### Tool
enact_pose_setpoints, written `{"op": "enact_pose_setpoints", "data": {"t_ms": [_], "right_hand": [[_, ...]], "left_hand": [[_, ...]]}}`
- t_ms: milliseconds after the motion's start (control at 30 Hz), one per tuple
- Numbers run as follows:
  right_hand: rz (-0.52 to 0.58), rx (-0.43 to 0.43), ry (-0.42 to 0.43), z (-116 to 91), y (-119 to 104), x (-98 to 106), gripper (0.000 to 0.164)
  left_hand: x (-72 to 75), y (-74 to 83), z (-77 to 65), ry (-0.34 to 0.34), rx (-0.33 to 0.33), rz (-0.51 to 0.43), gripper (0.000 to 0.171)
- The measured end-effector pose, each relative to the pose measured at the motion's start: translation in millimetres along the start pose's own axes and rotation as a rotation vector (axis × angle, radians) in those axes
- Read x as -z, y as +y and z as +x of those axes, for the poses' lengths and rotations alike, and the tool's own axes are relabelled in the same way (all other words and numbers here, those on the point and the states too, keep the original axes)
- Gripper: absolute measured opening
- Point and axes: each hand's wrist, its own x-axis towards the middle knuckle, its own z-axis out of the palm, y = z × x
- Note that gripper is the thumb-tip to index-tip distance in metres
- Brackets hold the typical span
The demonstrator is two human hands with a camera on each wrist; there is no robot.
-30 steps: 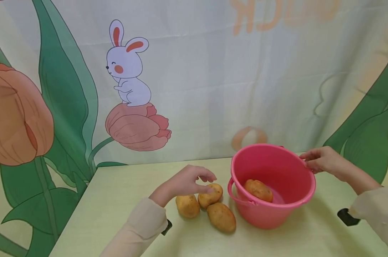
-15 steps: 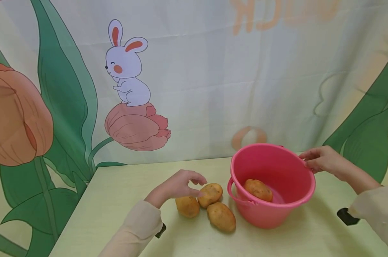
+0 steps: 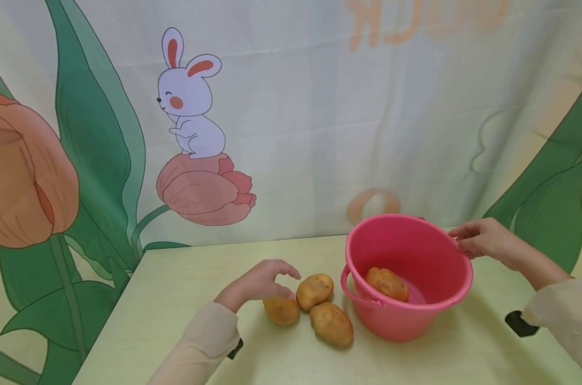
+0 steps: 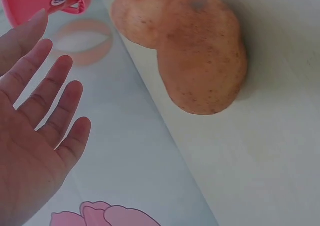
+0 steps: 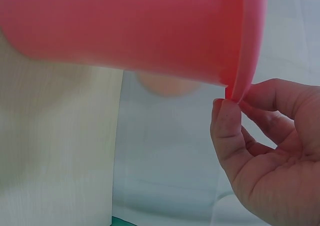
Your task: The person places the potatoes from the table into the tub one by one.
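Note:
My left hand (image 3: 262, 280) hovers over the leftmost potato (image 3: 281, 312), fingers spread and holding nothing. In the left wrist view, its loosely extended fingers (image 4: 62, 98) stand apart from the potatoes. Two more potatoes, one behind (image 3: 315, 292) and one in front (image 3: 332, 325), lie close together on the table. With thumb and fingers my right hand (image 3: 485, 243) pinches the right side of the rim of a pink bucket (image 3: 397, 329). The right wrist view shows that pinch on the bucket's lip (image 5: 252, 40). A single potato (image 3: 388, 284) lies inside the bucket.
The bucket's handle (image 3: 355, 294) hangs down on its left side. Behind the pale table (image 3: 166, 310) hangs a printed cloth (image 3: 296, 133) with a rabbit and tulips. A dark wrist device (image 3: 521, 324) shows at the right sleeve.
My left hand has drawn back to the left, from above the rear potato to over the leftmost one. The right hand and bucket have stayed in place.

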Motion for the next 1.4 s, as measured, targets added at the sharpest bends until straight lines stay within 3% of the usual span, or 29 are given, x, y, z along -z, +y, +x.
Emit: {"op": "enact_pose_setpoints", "data": {"t_ms": [800, 1167, 1400], "right_hand": [[0.003, -0.007, 0.004, 0, -2, 0, 0.043], [0.009, -0.016, 0.004, 0, -2, 0, 0.044], [0.018, -0.003, -0.002, -1, -3, 1, 0.043]], "left_hand": [[-10.1, -33.0, -3.8, 0.017, 0.047, 0.010, 0.050], [-18.2, -44.7, -3.0, 0.003, 0.112, -0.035, 0.059], [-23.9, -52.1, -3.1, -0.004, 0.125, -0.004, 0.064]]}}
